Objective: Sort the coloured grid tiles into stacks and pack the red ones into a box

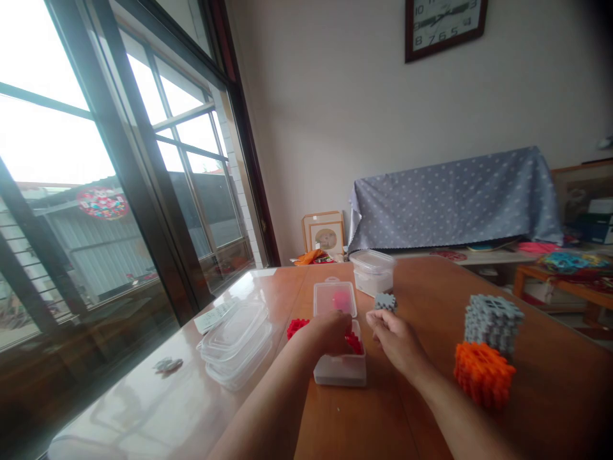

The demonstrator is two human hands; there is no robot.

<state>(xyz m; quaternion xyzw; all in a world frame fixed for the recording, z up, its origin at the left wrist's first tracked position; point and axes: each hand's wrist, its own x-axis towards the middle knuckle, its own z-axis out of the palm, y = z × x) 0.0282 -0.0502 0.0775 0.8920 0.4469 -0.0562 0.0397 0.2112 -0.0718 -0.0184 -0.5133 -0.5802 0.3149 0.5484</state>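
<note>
My left hand (336, 331) reaches down into an open clear plastic box (340, 374), its fingers curled on red toothed plastic pieces (354, 343) there. The hand hides part of the box. The raised lid (322, 297) stands behind, with pink-red showing through it. More red pieces (297, 328) sit left of my left wrist. My right hand (393, 335) hovers right of the box, fingers curled together; whether anything is in them I cannot make out. Just beyond it is a grey toothed piece (385, 301).
Stacked orange pieces (483, 375) and grey pieces (493, 322) stand at the right. Stacked clear containers (237, 345) and a small crumpled item (167, 365) lie left on the wooden table (431, 281). A lidded container (373, 273) stands at the back. Windows line the left side.
</note>
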